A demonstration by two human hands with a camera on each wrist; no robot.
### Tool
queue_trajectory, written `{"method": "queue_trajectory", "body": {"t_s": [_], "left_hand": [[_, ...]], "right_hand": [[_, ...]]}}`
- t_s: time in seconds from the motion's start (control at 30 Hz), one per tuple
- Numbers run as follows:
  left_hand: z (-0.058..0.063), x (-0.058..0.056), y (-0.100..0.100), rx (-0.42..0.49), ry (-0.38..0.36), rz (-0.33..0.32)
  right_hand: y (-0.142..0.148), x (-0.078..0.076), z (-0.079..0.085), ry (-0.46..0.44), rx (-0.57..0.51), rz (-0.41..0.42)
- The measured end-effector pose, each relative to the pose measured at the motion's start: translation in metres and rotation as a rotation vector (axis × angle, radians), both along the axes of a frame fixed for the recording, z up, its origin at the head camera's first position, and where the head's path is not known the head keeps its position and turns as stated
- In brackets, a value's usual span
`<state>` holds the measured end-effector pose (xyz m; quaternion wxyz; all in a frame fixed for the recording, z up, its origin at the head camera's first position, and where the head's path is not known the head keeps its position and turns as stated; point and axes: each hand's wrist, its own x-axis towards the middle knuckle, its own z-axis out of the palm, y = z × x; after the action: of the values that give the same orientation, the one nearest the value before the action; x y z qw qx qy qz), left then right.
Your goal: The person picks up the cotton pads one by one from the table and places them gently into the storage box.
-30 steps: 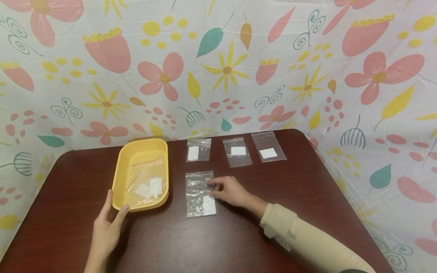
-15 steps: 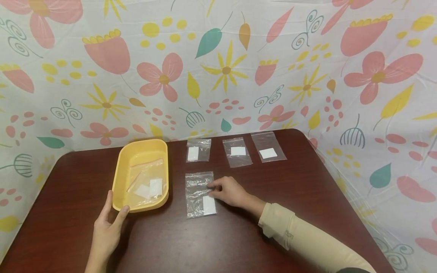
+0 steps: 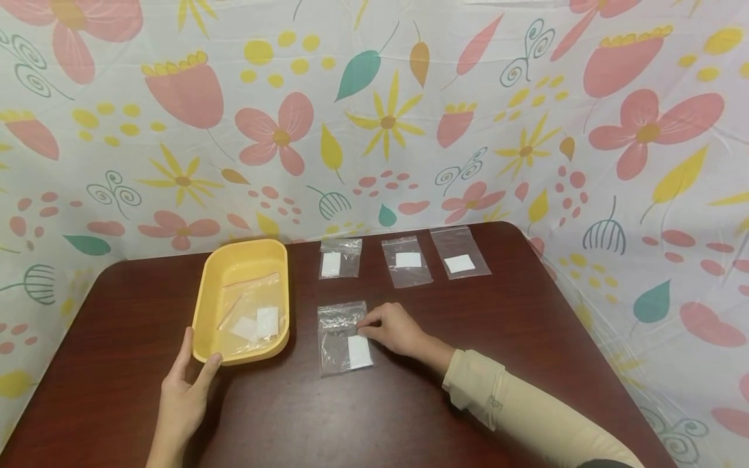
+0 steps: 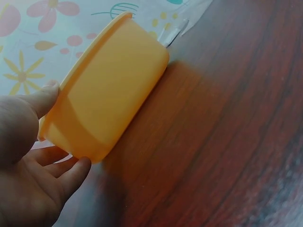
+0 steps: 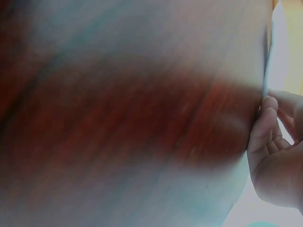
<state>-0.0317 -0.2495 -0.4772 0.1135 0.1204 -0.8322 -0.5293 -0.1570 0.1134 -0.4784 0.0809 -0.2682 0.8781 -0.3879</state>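
My left hand (image 3: 184, 390) holds the near left corner of a yellow plastic tray (image 3: 242, 257), with the thumb at its rim. From the left wrist view, the other fingers curl around the end of the tray and under it. Inside lie clear zip bags (image 3: 251, 286) with white rectangular pieces (image 3: 267, 321). To the right of the tray, my right hand (image 3: 398, 328) pinches the right edge of a clear zip bag (image 3: 335, 351) between thumb and fingers. A white rectangle (image 3: 359, 352) shows in that bag's lower right corner.
Along the back of the dark brown table (image 3: 281, 422) lie three more zip bags, a left one (image 3: 349, 260), a middle one (image 3: 415, 276) and a right one (image 3: 476, 250), each with a white piece. A flowered cloth (image 3: 374, 188) hangs behind the table.
The pinched zip bag's top edge has shifted slightly nearer, and its plastic lies differently creased. Both hands and the tray stay nearly where they were.
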Motion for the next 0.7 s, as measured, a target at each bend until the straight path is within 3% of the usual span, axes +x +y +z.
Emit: {"method": "queue_trajectory", "body": {"t_s": [0.27,0.7], "left_hand": [[0.0000,-0.0003,0.0005,-0.011,0.020,0.009],[-0.0012,-0.0001,0.0005,-0.015,0.026,0.014]], "right_hand": [[0.0013,-0.0002,-0.0010,-0.044,-0.026,-0.021],[0.0013,0.0007,-0.0011,0.025,-0.038,0.002]]}}
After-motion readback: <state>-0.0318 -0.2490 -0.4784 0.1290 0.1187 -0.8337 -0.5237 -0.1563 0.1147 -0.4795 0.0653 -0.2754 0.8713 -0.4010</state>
